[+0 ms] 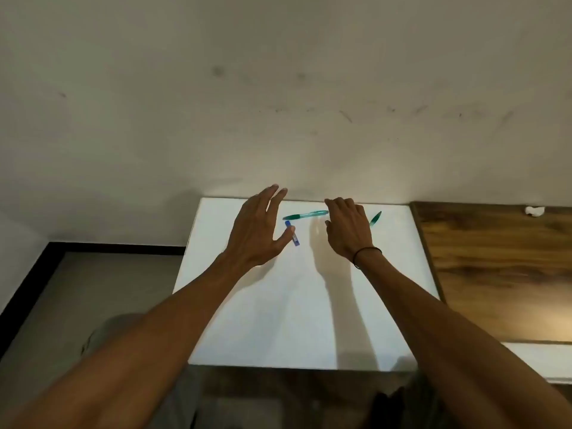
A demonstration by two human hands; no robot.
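Glossy translucent plastic green pen [305, 215], smooth white tabletop [297, 305], wood-grain desk [495, 274].

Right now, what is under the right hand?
One green pen pokes out from beneath the right hand, the rest covered. A second green pen reaches its fingers; whether they grip it is hidden. The white table lies below.

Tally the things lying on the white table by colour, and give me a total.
Green pens: 2
Blue stick: 1
Total: 3
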